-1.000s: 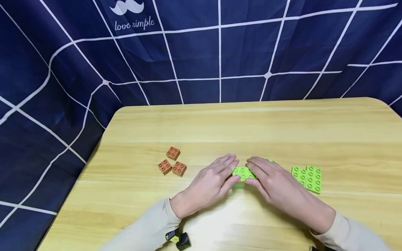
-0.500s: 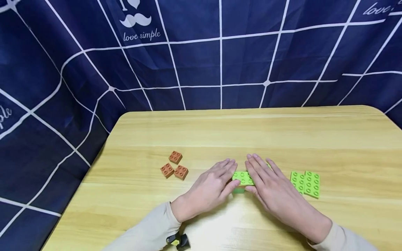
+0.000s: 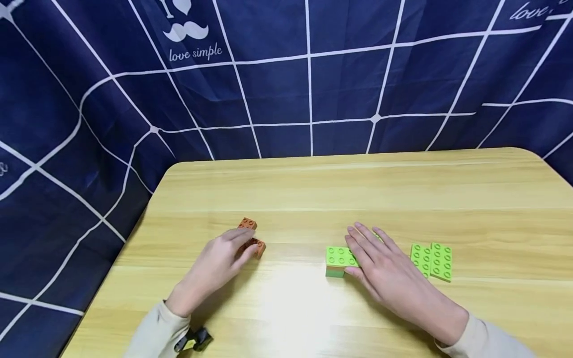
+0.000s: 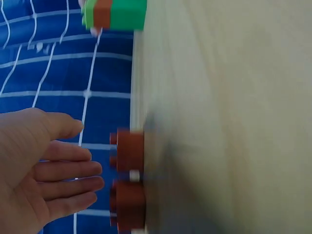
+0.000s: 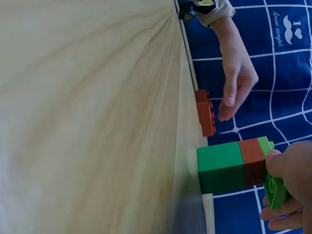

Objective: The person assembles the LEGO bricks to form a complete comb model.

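Observation:
My left hand point(image 3: 215, 261) hovers over the small orange-brown toy bricks point(image 3: 247, 222) with loosely bent fingers. In the left wrist view a gap shows between its fingertips and two of these bricks point(image 4: 130, 151), and nothing is held. The right hand point(image 3: 389, 278) is on a small stack. The stack has a green base block point(image 5: 220, 168), an orange-brown brick point(image 5: 252, 156) and light green bricks point(image 3: 337, 256) on top. The right thumb touches one side of an overhanging light green brick point(image 5: 275, 191), with the fingers on its other side. That hand hides much of the stack's top.
Two flat light green bricks point(image 3: 421, 256) lie side by side to the right of the right hand. The wooden table point(image 3: 286, 199) ends at the back against a dark blue curtain point(image 3: 277, 99) with white lines.
My left hand has left the stack and moved left to the orange-brown bricks, partly covering them. The right hand stays at the stack.

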### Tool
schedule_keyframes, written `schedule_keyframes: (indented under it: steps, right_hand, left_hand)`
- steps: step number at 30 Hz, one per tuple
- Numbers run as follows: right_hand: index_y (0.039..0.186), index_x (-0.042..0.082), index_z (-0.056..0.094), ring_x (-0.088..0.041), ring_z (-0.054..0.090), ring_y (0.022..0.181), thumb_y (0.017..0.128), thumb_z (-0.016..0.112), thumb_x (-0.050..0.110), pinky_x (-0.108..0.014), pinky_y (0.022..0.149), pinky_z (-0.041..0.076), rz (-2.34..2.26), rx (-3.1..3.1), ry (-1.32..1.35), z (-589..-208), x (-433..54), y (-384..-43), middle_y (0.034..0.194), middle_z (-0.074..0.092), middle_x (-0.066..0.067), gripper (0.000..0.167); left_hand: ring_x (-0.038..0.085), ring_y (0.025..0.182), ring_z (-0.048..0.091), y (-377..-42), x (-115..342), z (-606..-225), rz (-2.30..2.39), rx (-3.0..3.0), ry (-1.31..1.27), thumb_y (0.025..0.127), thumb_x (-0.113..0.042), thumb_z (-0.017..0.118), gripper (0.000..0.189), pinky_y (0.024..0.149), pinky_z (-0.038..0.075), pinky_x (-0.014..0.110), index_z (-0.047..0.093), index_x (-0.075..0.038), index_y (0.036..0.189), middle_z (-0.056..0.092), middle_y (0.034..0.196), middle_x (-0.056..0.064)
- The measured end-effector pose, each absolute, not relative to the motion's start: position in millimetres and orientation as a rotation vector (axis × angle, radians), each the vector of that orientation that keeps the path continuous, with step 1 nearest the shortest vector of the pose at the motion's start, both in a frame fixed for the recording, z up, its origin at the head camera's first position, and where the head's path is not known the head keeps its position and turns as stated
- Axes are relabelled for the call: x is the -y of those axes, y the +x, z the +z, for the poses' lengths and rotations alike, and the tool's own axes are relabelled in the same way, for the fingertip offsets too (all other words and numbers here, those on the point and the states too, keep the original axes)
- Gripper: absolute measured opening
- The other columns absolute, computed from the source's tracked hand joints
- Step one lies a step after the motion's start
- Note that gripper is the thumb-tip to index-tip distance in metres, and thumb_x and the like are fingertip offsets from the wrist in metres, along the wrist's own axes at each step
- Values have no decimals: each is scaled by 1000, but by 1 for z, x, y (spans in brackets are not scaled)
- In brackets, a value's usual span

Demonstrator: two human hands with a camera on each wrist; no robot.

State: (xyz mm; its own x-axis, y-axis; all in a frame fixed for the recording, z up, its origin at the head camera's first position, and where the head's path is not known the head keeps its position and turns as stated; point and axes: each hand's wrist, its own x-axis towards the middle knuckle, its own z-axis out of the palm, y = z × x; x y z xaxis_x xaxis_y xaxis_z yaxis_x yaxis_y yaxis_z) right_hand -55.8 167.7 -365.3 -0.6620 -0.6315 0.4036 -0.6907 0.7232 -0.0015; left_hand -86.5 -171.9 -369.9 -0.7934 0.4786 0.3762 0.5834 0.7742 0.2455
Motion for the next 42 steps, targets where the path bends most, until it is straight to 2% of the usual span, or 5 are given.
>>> schedule_keyframes:
  steps: [5,16,24,34,42]
  right_hand:
    - [131,-10,53,-38,43,132,105,27,43,-40,120,13,227,2547,1024,-364,-170,-55,137,50,-25,64]
    - [111,-8,62,-38,51,122,105,28,45,-53,103,38,250,2480,1053,-362,-170,-56,117,64,-21,63]
    - [109,-7,63,-38,55,116,104,31,44,-51,100,43,259,2486,1062,-359,-174,-57,110,65,-19,61]
    - [109,-7,63,-38,57,113,104,33,43,-52,98,45,271,2487,1070,-359,-176,-59,108,66,-18,59]
    - [110,-6,62,-38,57,113,104,32,43,-52,97,45,280,2497,1072,-359,-175,-59,109,66,-18,58]
  left_hand:
    - [33,102,66,-84,191,-371,-509,2692,-737,89,-21,70,36,87,55,43,67,4,115,67,112,19]
    - [34,99,66,-82,197,-371,-497,2766,-615,84,-15,76,33,86,55,46,68,5,109,69,107,19]
    - [32,88,68,-82,194,-371,-487,2799,-592,83,-15,77,36,76,57,44,67,6,111,70,100,20]
    - [16,67,59,-83,190,-373,-473,2829,-547,76,-10,80,38,60,55,31,68,7,107,68,85,12]
    - [31,89,66,-81,190,-369,-458,2731,-606,75,-7,76,38,77,58,41,68,5,109,68,100,19]
